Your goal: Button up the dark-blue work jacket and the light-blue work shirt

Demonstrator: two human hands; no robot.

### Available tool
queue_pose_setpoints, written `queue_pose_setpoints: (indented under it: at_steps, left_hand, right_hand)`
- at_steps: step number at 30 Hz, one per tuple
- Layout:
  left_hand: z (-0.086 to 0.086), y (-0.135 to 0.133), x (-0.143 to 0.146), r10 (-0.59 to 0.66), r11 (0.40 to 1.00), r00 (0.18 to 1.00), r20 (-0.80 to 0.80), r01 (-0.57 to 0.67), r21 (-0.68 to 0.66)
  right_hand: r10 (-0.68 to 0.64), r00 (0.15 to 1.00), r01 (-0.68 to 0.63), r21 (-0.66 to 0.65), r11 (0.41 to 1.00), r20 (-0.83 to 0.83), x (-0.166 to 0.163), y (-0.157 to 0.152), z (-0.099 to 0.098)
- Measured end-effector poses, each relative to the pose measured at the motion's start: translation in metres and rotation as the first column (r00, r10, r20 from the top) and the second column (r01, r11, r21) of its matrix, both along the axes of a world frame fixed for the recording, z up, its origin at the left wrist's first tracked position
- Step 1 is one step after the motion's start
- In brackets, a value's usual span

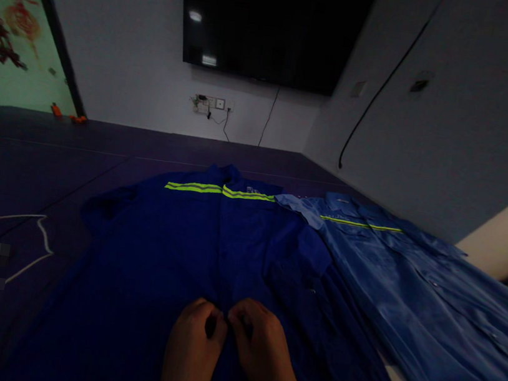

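A dark blue short-sleeved work shirt (pixel 156 246) with yellow-green reflective stripes across the chest lies spread out, collar at the far end. Both hands are low on its front placket. My left hand (pixel 198 334) pinches the shirt's edge just left of the centre line. Close beside it, my right hand (pixel 257 336) pinches the fabric at the same spot, fingertips almost touching the left ones. Whether a button sits between the fingers is hidden.
A lighter blue work garment (pixel 393 279) with a thin yellow stripe lies at the right, against the shirt's sleeve. A white cable (pixel 43 230) lies on the dark surface (pixel 69 190) at the left. Small orange objects (pixel 57 110) sit far left. A large black screen (pixel 277 23) hangs on the wall.
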State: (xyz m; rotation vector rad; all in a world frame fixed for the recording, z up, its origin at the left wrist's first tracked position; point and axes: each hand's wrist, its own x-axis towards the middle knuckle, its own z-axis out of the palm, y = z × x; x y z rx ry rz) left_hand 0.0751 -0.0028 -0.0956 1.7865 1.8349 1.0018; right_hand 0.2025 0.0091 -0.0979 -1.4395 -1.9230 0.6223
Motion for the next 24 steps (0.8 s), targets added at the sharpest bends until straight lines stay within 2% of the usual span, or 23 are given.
queue_pose_setpoints:
  at_steps: [15,24]
  left_hand:
    - [-0.0025,0.0007,-0.0035,-0.026,1.000,0.996,0.080,0.026,-0.009]
    - [-0.0031,-0.0018,-0.0035,-0.045,0.999,0.998,0.047,0.045,0.000]
  right_hand:
    - [0.011,0.997,-0.008,0.034,0.999,-0.073,0.0025,0.0025,0.0052]
    - [-0.089,0.996,0.089,-0.003,0.996,0.012,-0.0036,0.0055,0.0007]
